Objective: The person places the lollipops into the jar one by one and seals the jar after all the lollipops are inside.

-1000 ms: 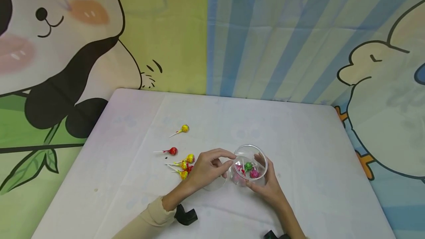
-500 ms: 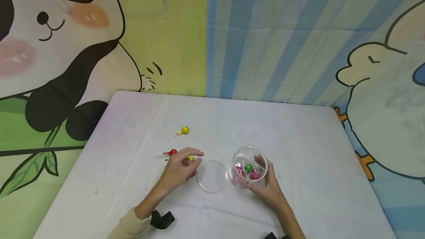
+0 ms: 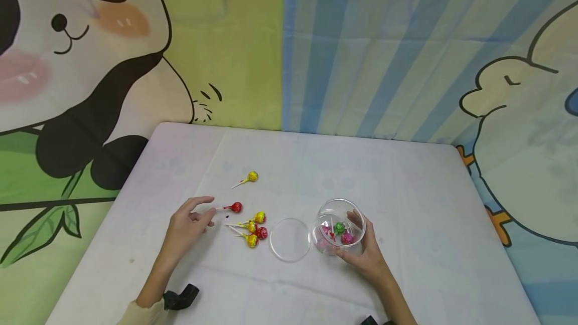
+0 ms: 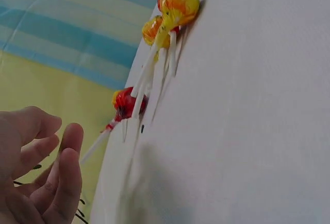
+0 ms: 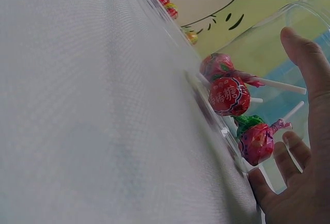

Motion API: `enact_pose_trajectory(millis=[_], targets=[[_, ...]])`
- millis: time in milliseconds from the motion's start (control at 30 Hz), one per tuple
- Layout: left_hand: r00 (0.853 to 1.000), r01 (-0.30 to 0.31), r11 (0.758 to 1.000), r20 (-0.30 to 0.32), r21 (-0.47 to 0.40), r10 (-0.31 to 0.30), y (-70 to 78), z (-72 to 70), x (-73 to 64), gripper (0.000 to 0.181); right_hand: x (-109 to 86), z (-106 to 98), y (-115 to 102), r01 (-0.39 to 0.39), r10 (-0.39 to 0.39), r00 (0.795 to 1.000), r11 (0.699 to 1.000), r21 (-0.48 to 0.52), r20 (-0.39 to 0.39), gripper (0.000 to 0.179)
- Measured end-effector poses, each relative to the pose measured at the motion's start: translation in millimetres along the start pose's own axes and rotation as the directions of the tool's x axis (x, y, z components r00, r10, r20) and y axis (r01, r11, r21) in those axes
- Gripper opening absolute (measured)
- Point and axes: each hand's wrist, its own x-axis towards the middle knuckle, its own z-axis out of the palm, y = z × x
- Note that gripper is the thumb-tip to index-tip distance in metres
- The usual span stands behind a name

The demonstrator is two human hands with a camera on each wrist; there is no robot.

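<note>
My left hand (image 3: 182,227) hovers just left of a red lollipop (image 3: 237,207), fingers loosely bent and thumb apart from the index finger. That lollipop's stick points toward the fingertips; in the left wrist view nothing is between them. My right hand (image 3: 365,257) holds a clear round jar (image 3: 340,199) from its right side, thumb in front and fingers behind. Inside the jar lie several lollipops, among them a green one (image 3: 339,228) and a pink one (image 3: 346,238). The right wrist view shows their wrappers (image 5: 229,96) through the clear wall.
Several yellow and red lollipops (image 3: 251,240) lie bunched in the middle-left of the white table (image 3: 429,204). One yellow lollipop (image 3: 253,176) lies farther back. A clear round lid (image 3: 271,245) lies flat between the bunch and the jar. A printed cloth backdrop (image 3: 253,64) hangs behind.
My left hand has moved left from beside the jar, past the lid and the bunched lollipops, to the red lollipop's stick end. My right hand and the jar have stayed put.
</note>
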Motion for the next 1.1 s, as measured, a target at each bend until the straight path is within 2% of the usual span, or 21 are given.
enact_pose_trajectory(millis=[200, 400, 767, 1100], targets=[[0.995, 0.072, 0.993, 0.068, 0.095, -0.079, -13.4, 1.6, 3.3, 0.044, -0.8, -1, -1, -0.011, 0.011, 1.000, 1.000, -0.011, 0.001, 0.103], [0.991, 0.092, 0.991, 0.090, 0.100, -0.101, -19.5, 8.0, 8.1, 0.043, -1.6, 0, -2, -0.030, 0.030, 1.000, 1.000, -0.007, -0.003, 0.103], [0.989, 0.136, 0.991, 0.058, 0.013, -0.137, -23.9, 10.8, 10.3, 0.031, -0.1, 0, -3, -0.050, 0.050, 0.999, 0.999, -0.003, 0.002, 0.103], [0.993, 0.115, 0.993, 0.037, 0.001, -0.115, -22.2, 12.0, 12.9, 0.028, 0.8, 0, -1, -0.031, 0.031, 1.000, 0.999, -0.006, 0.000, 0.102]])
